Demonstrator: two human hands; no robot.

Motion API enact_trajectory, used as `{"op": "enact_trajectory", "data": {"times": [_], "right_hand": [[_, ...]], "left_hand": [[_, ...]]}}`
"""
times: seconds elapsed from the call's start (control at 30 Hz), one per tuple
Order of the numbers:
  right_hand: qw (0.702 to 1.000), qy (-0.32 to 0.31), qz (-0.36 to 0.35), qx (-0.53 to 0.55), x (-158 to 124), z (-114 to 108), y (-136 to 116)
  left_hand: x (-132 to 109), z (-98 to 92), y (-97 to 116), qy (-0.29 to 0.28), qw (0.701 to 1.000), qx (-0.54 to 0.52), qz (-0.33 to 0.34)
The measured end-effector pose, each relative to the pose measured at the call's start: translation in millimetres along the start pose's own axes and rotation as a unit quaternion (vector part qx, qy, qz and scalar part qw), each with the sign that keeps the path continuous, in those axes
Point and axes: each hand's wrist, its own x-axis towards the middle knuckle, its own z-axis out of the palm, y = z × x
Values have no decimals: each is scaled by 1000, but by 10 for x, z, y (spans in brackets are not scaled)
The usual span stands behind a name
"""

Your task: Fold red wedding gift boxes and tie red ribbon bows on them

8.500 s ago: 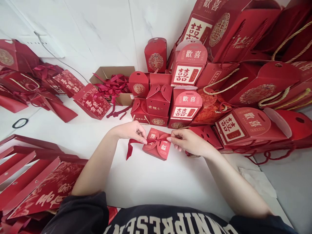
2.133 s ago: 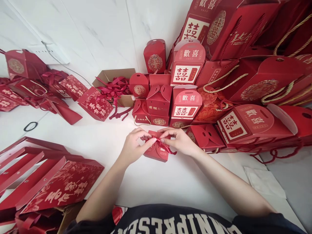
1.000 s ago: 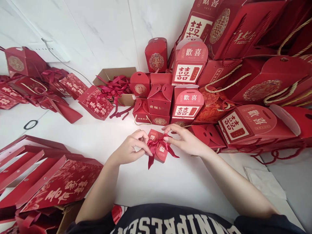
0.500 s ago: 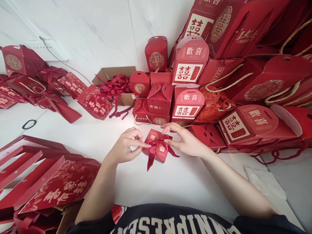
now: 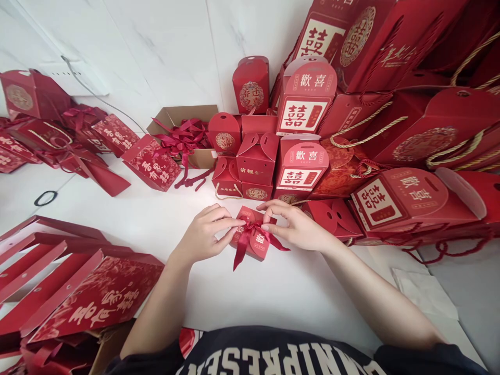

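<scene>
A small red gift box (image 5: 258, 251) lies on the white table in front of me, with a dark red ribbon (image 5: 242, 248) tied in a bow across its top. My left hand (image 5: 207, 232) is at the box's left side, thumb and forefinger pinching the bow's left loop. From the right, my right hand (image 5: 291, 224) has its thumb and forefinger closed on the bow's right loop. The ribbon's two tails hang loose, one toward me and one to the right. The knot shows partly between my fingertips.
Stacked red gift boxes (image 5: 300, 161) stand behind and to the right. A cardboard box (image 5: 203, 159) holds loose ribbons at the back. Large red flower-patterned boxes (image 5: 97, 297) fill the near left. A black ring (image 5: 46, 198) lies at the left, and white paper (image 5: 424, 292) at the right.
My left hand has shifted slightly right and its fingers have closed on the bow's left loop. My right hand stays at the right loop. The box has barely moved.
</scene>
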Motion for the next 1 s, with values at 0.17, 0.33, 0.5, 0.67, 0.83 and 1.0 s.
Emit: {"op": "enact_trajectory", "data": {"times": [0.17, 0.33, 0.5, 0.67, 0.83, 1.0], "right_hand": [[1000, 2, 10, 11, -5, -18, 5], [998, -7, 4, 58, 2, -4, -9], [996, -5, 5, 88, 8, 43, 12], [998, -7, 11, 56, 15, 84, 35], [996, 5, 25, 85, 32, 94, 33], [994, 17, 36, 100, 47, 114, 62]], "left_hand": [[-19, 10, -31, 14, 1000, -8, 16], [3, 44, -15, -11, 1000, 21, 1], [36, 68, -8, -6, 995, 99, 5], [70, 82, 16, -5, 994, 110, -5], [68, 139, -13, -8, 999, -13, -33], [48, 152, -90, -18, 994, -81, -67]]}}
